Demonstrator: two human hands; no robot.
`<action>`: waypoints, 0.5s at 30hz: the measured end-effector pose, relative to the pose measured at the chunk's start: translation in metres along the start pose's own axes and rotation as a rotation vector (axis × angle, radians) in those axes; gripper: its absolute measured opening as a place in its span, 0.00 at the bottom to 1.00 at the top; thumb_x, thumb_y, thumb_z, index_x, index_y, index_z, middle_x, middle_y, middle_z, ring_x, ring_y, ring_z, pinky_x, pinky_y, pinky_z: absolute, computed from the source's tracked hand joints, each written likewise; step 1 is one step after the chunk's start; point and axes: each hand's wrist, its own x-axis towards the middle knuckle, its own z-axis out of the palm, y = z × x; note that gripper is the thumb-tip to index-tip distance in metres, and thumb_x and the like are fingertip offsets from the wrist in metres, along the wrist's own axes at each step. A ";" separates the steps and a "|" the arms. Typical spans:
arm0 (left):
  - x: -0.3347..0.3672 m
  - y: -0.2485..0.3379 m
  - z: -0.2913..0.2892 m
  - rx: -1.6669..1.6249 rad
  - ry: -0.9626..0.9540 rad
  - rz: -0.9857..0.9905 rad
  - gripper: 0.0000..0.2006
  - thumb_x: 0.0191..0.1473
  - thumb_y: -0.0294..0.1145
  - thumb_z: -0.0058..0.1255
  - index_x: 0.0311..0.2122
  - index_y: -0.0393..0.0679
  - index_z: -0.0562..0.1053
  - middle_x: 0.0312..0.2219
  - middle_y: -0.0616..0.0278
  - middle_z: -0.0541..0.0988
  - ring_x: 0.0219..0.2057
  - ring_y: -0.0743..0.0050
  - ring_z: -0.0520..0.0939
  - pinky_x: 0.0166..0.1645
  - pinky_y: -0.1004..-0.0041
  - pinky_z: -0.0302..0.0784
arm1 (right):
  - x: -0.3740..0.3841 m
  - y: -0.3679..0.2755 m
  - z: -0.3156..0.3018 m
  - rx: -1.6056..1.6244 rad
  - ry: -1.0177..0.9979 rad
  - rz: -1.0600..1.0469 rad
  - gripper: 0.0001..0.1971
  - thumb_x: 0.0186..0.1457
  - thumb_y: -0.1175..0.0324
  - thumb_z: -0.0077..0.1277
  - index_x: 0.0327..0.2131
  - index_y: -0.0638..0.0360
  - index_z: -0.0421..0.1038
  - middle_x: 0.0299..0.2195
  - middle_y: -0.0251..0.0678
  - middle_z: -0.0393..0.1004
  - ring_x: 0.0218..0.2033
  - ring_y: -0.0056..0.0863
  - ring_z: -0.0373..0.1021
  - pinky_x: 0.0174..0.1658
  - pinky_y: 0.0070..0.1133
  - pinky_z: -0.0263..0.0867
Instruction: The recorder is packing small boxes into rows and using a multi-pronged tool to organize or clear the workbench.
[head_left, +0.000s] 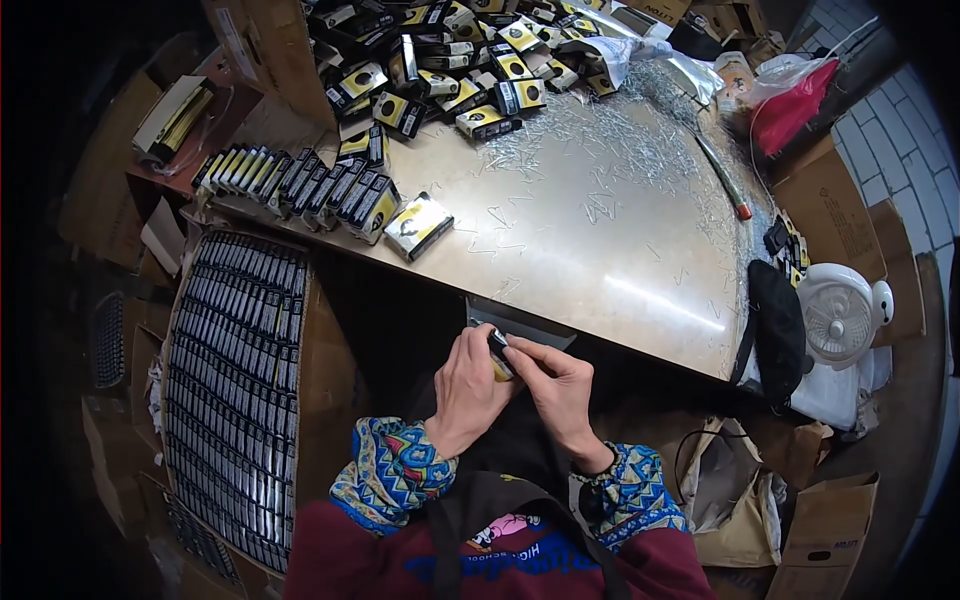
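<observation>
A small black-and-yellow cardboard box (498, 352) is held close to my body, just off the front edge of the worktable (600, 280). My left hand (472, 388) wraps round it, hiding most of its sides. With thumb and fingers closed, my right hand (560, 392) grips the box's upper right end. Whether its flap is open cannot be made out. On the table's front edge lies a single similar box (419, 227), tilted to one side. Beside it, a row of boxes (300, 188) leans along the edge to the left.
A heap of loose boxes (460, 65) covers the table's back. Thin bent metal wire pieces (600, 150) are scattered on its right half. At my left, a large carton (308, 350) holds packed rows of boxes. A white fan (838, 312) and a black cloth (775, 325) are at the right.
</observation>
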 end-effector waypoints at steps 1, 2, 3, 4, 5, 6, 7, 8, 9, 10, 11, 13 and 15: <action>-0.001 0.000 0.001 -0.003 0.004 -0.001 0.27 0.42 0.26 0.60 0.47 0.37 0.61 0.34 0.47 0.72 0.36 0.42 0.76 0.36 0.57 0.73 | 0.000 0.001 0.000 0.000 -0.003 0.001 0.10 0.53 0.78 0.56 0.40 0.69 0.77 0.34 0.36 0.80 0.35 0.15 0.73 0.40 0.13 0.69; -0.002 0.000 0.001 -0.006 0.008 -0.001 0.27 0.40 0.25 0.60 0.46 0.37 0.61 0.33 0.48 0.70 0.36 0.42 0.75 0.35 0.57 0.72 | 0.000 0.001 0.001 0.027 -0.002 0.015 0.10 0.53 0.77 0.56 0.40 0.69 0.77 0.34 0.36 0.80 0.35 0.15 0.73 0.40 0.13 0.69; -0.003 -0.001 0.000 -0.005 0.009 -0.004 0.27 0.40 0.25 0.60 0.46 0.37 0.61 0.33 0.48 0.70 0.36 0.42 0.75 0.35 0.57 0.72 | 0.001 0.001 0.001 0.053 -0.002 0.028 0.10 0.53 0.77 0.56 0.40 0.69 0.77 0.34 0.36 0.80 0.34 0.15 0.73 0.40 0.13 0.69; -0.003 -0.002 0.000 0.005 -0.019 -0.013 0.28 0.39 0.24 0.60 0.47 0.36 0.61 0.35 0.48 0.70 0.38 0.43 0.75 0.37 0.58 0.73 | 0.001 0.001 0.001 0.052 -0.004 0.030 0.10 0.53 0.77 0.56 0.40 0.69 0.77 0.34 0.36 0.80 0.34 0.15 0.73 0.40 0.13 0.69; -0.004 -0.003 -0.001 0.015 -0.047 -0.021 0.30 0.38 0.23 0.60 0.48 0.36 0.60 0.37 0.48 0.69 0.39 0.44 0.75 0.38 0.59 0.74 | 0.001 0.000 0.001 0.060 -0.011 0.045 0.10 0.53 0.77 0.57 0.40 0.69 0.77 0.34 0.36 0.80 0.34 0.15 0.73 0.39 0.12 0.69; -0.005 -0.004 -0.001 0.015 -0.046 -0.025 0.30 0.38 0.23 0.60 0.48 0.36 0.60 0.37 0.48 0.69 0.39 0.44 0.75 0.38 0.59 0.74 | 0.002 0.000 0.001 0.067 -0.018 0.060 0.10 0.53 0.77 0.57 0.40 0.69 0.77 0.34 0.36 0.80 0.34 0.14 0.73 0.39 0.12 0.69; -0.006 -0.006 -0.001 0.005 -0.043 -0.015 0.30 0.37 0.22 0.60 0.48 0.36 0.60 0.37 0.48 0.69 0.40 0.44 0.74 0.39 0.59 0.74 | 0.003 0.000 0.001 0.068 -0.023 0.062 0.10 0.53 0.77 0.57 0.40 0.69 0.77 0.34 0.36 0.80 0.34 0.14 0.73 0.39 0.12 0.69; -0.006 -0.008 -0.001 -0.005 -0.038 -0.006 0.31 0.37 0.21 0.60 0.48 0.36 0.60 0.38 0.47 0.69 0.40 0.44 0.74 0.39 0.59 0.74 | 0.005 0.001 0.001 0.080 -0.022 0.059 0.09 0.53 0.76 0.57 0.39 0.68 0.78 0.32 0.35 0.80 0.32 0.13 0.72 0.36 0.12 0.69; -0.007 -0.009 -0.001 -0.003 -0.036 -0.011 0.31 0.37 0.21 0.60 0.48 0.36 0.60 0.38 0.47 0.69 0.40 0.44 0.74 0.39 0.59 0.74 | 0.006 0.002 0.001 0.092 -0.020 0.056 0.09 0.53 0.76 0.57 0.38 0.67 0.78 0.31 0.35 0.81 0.31 0.11 0.72 0.33 0.11 0.69; -0.007 -0.010 0.001 -0.010 -0.029 -0.005 0.30 0.37 0.21 0.59 0.48 0.36 0.60 0.38 0.47 0.69 0.40 0.43 0.74 0.39 0.59 0.74 | 0.005 0.002 0.002 0.091 -0.025 0.059 0.09 0.53 0.76 0.57 0.38 0.67 0.78 0.31 0.35 0.81 0.31 0.11 0.72 0.33 0.11 0.69; -0.007 -0.010 0.001 -0.016 -0.022 0.001 0.30 0.38 0.22 0.59 0.48 0.35 0.60 0.37 0.47 0.69 0.40 0.42 0.75 0.38 0.58 0.74 | 0.003 0.002 0.003 0.013 -0.002 0.015 0.09 0.53 0.76 0.57 0.38 0.68 0.78 0.31 0.36 0.81 0.30 0.13 0.73 0.34 0.12 0.69; -0.006 -0.008 0.003 -0.013 -0.027 -0.043 0.28 0.39 0.22 0.58 0.48 0.35 0.60 0.37 0.46 0.70 0.39 0.41 0.75 0.38 0.57 0.74 | -0.001 0.005 0.008 -0.066 0.017 -0.029 0.09 0.53 0.76 0.57 0.38 0.68 0.77 0.32 0.38 0.81 0.30 0.14 0.74 0.34 0.14 0.70; -0.004 -0.009 0.003 -0.012 -0.032 -0.083 0.27 0.39 0.22 0.57 0.47 0.35 0.60 0.37 0.45 0.71 0.39 0.40 0.75 0.38 0.57 0.75 | -0.005 0.013 0.014 -0.202 0.090 -0.273 0.11 0.52 0.77 0.57 0.40 0.69 0.76 0.34 0.43 0.80 0.31 0.24 0.76 0.36 0.19 0.72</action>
